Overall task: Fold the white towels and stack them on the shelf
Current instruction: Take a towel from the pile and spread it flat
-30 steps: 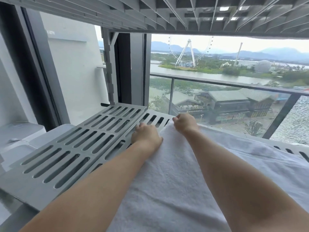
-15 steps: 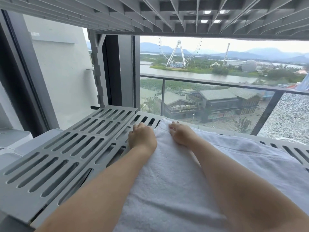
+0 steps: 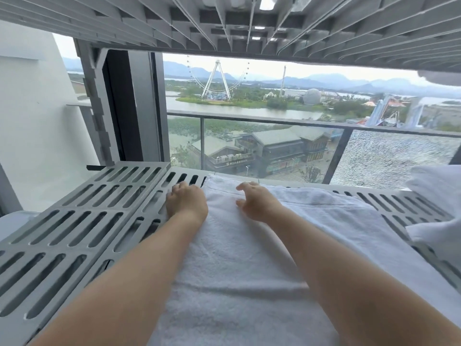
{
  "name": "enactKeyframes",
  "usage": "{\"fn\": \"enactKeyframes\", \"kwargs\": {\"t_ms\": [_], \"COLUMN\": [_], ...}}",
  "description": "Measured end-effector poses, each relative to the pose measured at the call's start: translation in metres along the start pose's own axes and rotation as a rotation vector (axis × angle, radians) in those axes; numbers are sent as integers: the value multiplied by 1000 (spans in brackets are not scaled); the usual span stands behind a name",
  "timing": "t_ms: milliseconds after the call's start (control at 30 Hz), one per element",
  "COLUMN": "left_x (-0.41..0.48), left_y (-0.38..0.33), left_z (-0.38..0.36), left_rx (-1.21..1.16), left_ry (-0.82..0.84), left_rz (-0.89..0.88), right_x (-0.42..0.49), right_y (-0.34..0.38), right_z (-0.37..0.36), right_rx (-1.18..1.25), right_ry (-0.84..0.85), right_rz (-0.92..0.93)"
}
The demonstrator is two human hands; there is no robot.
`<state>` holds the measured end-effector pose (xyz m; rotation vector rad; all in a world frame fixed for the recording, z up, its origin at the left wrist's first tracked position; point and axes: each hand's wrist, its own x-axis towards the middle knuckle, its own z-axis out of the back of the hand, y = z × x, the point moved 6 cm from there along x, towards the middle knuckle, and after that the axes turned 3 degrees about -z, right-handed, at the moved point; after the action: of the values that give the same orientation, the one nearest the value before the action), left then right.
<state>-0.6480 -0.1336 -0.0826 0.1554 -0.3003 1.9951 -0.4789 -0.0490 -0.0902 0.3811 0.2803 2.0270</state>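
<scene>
The grey slotted shelf [image 3: 74, 221] lies bare along its left side. The left hand [image 3: 187, 204] sits at the left edge of the white towel [image 3: 237, 270], near the shelf's far edge. Its fingers curl down where cloth meets shelf, and I cannot tell whether they grip the cloth. The towel lies flat across the middle of the shelf. The right hand [image 3: 257, 203] is over the towel's far end, fingers spread and loosely bent, holding nothing. More white towels [image 3: 439, 191] are bunched at the shelf's right edge.

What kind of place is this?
Probably a high-up hotel or flat, by a balcony window: a grey slatted shelf holds white towels, and beyond the glass railing a river and Ferris wheel lie far below.
</scene>
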Motion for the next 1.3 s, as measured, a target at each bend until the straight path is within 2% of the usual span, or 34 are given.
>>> {"fn": "enactKeyframes", "kwargs": {"t_ms": [100, 200, 333, 500, 733, 900, 1100, 1300], "left_x": [-2, -11, -20, -25, -30, -31, -40, -33], "left_y": [-25, -71, -122, -167, -229, -266, -285, -298], "left_z": [0, -13, -27, -36, -48, -52, -64, -65], "left_rx": [-53, -214, -309, -284, -259, -155, -47, -106], "left_ry": [-43, 93, 180, 243, 279, 344, 372, 368], "left_rz": [-187, -407, -489, -497, -423, -395, -410, -316], "right_x": [-20, -40, -66, -92, -92, -64, -34, -18], "right_y": [-21, -48, -91, -161, -272, -301, -296, -302], "right_z": [8, 14, 34, 74, 120, 128, 108, 116], "right_rx": [-43, -79, -88, -162, -146, -146, -172, -336], "right_ry": [-24, -25, -65, -101, -145, -74, 144, 68], "right_rz": [-66, -145, -220, -346, -498, -416, -267, -202]}}
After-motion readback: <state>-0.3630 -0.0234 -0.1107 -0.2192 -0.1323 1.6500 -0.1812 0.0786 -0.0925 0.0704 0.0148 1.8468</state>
